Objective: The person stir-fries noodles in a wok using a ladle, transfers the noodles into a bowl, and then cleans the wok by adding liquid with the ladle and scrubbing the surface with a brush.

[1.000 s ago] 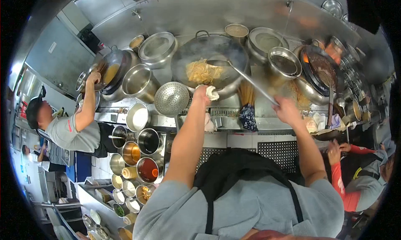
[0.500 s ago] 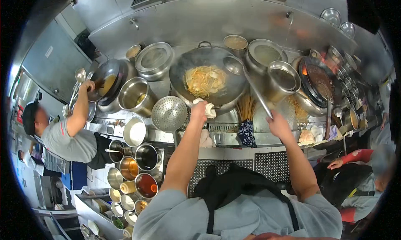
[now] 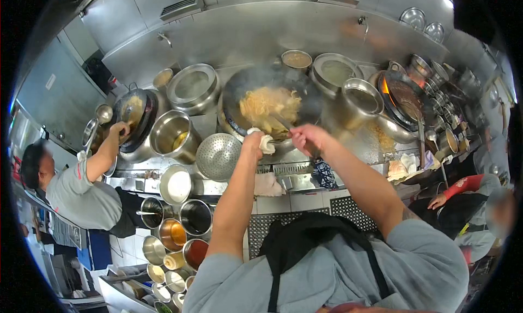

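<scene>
Steam rises from a large dark wok (image 3: 233,89) in the middle of the stove, where pale noodles (image 3: 267,104) lie in a heap. At the wok's near edge, my left hand (image 3: 253,144) is closed on a folded white cloth (image 3: 267,143). My right hand (image 3: 308,139) is wrapped round the handle of a ladle (image 3: 281,122), whose head is down among the noodles. The two hands are close together but apart. A perforated strainer (image 3: 219,156) lies just left of my left hand.
On the left a co-worker (image 3: 90,196) works at another wok (image 3: 155,116). Pots of sauces (image 3: 173,234) stand at the lower left. Flame shows beside the right wok (image 3: 406,97). Another person (image 3: 463,198) is at the right.
My right hand has come left and inward, and the ladle's head has gone from the wok's right side down into the noodles. My left hand stays on the cloth. The view has shifted slightly.
</scene>
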Action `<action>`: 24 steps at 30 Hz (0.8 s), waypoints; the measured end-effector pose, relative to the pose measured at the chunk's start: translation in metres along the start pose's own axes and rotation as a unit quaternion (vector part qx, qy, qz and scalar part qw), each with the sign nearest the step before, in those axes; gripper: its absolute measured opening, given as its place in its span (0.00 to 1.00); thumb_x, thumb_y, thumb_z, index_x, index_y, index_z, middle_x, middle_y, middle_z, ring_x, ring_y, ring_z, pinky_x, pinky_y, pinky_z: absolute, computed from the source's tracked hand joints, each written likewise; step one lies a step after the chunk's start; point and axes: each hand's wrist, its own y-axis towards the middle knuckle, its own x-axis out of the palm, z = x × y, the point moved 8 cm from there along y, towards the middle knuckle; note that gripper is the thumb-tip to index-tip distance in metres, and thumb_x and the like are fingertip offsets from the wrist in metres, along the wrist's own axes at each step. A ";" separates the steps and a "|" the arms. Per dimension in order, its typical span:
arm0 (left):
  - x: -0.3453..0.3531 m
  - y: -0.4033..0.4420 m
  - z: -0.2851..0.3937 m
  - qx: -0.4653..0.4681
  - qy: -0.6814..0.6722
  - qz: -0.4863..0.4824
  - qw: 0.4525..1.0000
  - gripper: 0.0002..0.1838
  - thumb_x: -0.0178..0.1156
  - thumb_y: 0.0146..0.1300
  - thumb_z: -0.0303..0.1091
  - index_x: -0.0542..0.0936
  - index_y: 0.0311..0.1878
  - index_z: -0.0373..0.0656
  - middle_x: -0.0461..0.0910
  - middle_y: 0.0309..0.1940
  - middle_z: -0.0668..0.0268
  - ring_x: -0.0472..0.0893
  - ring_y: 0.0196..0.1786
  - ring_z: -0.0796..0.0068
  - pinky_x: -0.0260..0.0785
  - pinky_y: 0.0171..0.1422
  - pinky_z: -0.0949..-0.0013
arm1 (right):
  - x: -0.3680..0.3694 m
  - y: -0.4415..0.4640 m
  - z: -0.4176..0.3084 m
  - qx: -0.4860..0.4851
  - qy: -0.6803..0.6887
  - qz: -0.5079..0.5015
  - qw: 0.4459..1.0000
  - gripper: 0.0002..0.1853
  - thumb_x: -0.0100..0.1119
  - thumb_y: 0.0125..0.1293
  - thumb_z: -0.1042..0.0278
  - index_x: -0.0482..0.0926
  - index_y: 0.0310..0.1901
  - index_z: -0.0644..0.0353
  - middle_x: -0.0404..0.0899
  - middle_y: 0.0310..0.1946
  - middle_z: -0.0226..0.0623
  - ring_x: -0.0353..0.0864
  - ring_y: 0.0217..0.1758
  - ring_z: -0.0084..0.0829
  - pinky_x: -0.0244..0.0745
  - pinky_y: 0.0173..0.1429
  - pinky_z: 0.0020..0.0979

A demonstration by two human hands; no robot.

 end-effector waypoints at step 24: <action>-0.019 -0.184 -0.005 0.010 -0.204 -0.052 0.978 0.14 0.52 0.53 0.22 0.69 0.45 0.31 0.79 0.35 0.47 0.82 0.37 0.52 0.80 0.44 0.53 | 0.048 -0.261 0.044 -0.131 -0.113 0.015 0.985 0.11 0.50 0.73 0.67 0.73 0.52 0.61 0.61 0.20 0.18 0.57 0.14 0.08 0.55 0.10 0.14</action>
